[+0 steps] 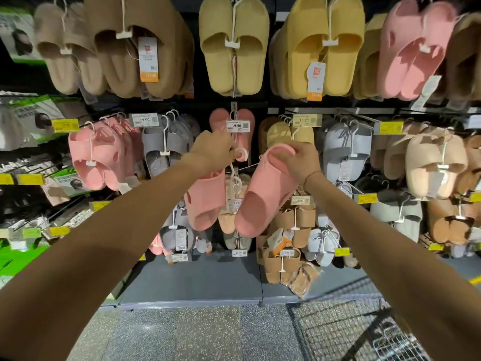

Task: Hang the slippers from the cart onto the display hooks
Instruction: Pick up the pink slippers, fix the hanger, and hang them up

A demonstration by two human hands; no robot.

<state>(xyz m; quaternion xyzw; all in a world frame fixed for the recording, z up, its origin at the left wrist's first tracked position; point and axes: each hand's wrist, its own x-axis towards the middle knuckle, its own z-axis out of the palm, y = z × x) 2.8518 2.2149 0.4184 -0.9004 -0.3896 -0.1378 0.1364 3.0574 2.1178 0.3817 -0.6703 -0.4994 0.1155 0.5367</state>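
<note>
Left hand (212,149) pinches the white hanger (240,153); right hand (299,160) grips the pink slipper (263,194) at four o'clock. Steady the pair, then thread the loop onto the hook (234,110) at twelve o'clock.

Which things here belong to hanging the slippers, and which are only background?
In use: left hand on white hanger; right hand holding pink slipper; second pink slipper; wire cart.

Background: yellow slippers; grey slippers; price tag.

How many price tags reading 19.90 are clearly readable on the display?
2: one 19.90 tag is above the grey slippers left of the left hand; the other 19.90 tag is just above it. Other tags are too blurred to read.
</note>
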